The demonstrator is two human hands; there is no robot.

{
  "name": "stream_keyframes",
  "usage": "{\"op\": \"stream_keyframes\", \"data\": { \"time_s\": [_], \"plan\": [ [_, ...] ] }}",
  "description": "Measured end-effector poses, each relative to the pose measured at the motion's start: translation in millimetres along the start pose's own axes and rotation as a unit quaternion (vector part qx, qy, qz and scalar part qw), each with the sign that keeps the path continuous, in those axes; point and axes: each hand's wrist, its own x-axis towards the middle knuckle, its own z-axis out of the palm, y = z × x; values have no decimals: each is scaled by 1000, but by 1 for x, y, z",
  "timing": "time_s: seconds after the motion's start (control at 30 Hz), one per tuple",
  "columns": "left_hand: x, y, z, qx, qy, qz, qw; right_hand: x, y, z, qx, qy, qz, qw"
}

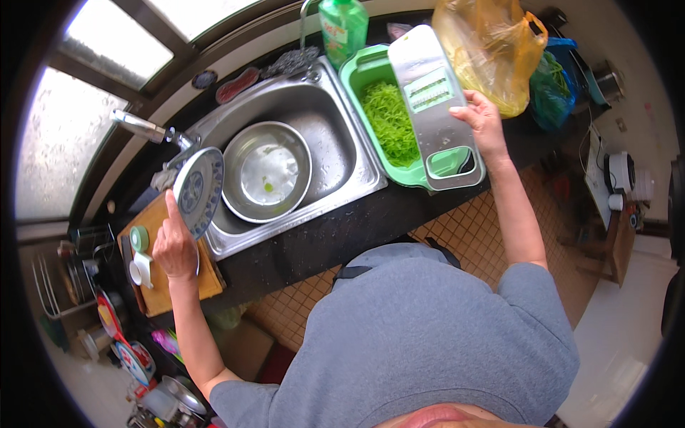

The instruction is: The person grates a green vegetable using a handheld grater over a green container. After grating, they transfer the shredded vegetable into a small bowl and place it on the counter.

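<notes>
My left hand [175, 243] grips a white plate with a blue pattern [199, 190], held tilted over the left edge of the sink, its index finger along the rim. With its thumb on top, my right hand [481, 124] holds the side of a metal-faced grater [434, 125] with a pale green blade insert. The grater lies over the right part of a green plastic basin [388, 170], which holds shredded green vegetable [389, 123]. A round steel bowl [266, 171] with a little water and a green scrap stands in the sink.
The steel sink [334, 147] has a chrome faucet [140, 126] at left. A wooden cutting board [160, 302] holds a knife and small pieces. Behind the basin stand a green soap bottle [343, 32] and an orange plastic bag [489, 53]; a blue bag [554, 101] of greens lies farther right.
</notes>
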Motion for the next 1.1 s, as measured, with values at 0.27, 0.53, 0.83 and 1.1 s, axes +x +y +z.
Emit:
{"op": "stream_keyframes", "data": {
  "time_s": [0.27, 0.53, 0.83, 1.1],
  "plan": [
    [11, 22, 24, -74, -11, -53, 996, 3, 8, -5, -1, 36, -11, 999],
    [-19, 30, 37, -114, -27, -97, 988, 8, 15, 15, 26, 45, 19, 998],
    [-110, 54, -1, -664, -11, -600, 445, -18, -1, 96, -100, -120, -73, 985],
    [-205, 64, -32, -639, 98, -665, 374, -2, 51, 275, -53, -408, -1, 912]
  ]
}}
